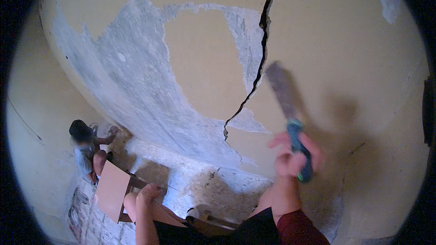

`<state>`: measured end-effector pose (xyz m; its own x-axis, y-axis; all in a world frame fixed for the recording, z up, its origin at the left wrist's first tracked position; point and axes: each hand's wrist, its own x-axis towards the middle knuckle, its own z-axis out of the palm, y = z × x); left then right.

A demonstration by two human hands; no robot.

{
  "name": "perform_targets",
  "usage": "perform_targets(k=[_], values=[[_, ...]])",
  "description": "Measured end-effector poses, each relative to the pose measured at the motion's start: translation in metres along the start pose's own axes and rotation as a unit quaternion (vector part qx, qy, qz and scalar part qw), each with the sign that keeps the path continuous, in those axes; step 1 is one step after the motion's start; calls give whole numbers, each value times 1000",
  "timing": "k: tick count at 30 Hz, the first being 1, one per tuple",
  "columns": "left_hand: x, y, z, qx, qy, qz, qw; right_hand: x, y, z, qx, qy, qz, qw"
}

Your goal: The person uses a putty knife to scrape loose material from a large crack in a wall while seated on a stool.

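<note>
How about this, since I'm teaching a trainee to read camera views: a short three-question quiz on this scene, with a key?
1. Open question: What does the right hand hold?
2. True or false: The crack in the wall runs level from side to side.
3. Multiple choice: In which part of the picture does the second person appear?
A) upper right
B) lower left
C) lower right

Key:
1. A blue-green-handled scraper.
2. False; it runs steeply, slanting down toward the lower left.
3. B.
</note>
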<state>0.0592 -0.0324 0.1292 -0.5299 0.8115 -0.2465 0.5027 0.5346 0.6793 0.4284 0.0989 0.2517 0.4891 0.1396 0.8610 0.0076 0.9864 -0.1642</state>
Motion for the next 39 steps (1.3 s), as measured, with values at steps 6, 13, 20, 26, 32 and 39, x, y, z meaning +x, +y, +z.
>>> perform_targets(k=[6,13,20,26,32,39], values=[[-2,-7,-8,-6,15,-6,1000,-3,1,15,-152,-241,50,957],[2,3,-2,-14,2,-4,1000,0,4,1,-121,-138,204,962],[-10,17,-4,-8,6,-10,1000,-10,12,-9,-99,-124,45,986],[-31,35,-10,43,12,-55,997,-2,-5,-6,-69,-84,95,990],[4,-32,0,-42,18,-53,998,10,-3,4,-157,-141,147,966],[34,-81,19,-164,-30,90,982,-1,22,-11,-69,-118,188,973]])
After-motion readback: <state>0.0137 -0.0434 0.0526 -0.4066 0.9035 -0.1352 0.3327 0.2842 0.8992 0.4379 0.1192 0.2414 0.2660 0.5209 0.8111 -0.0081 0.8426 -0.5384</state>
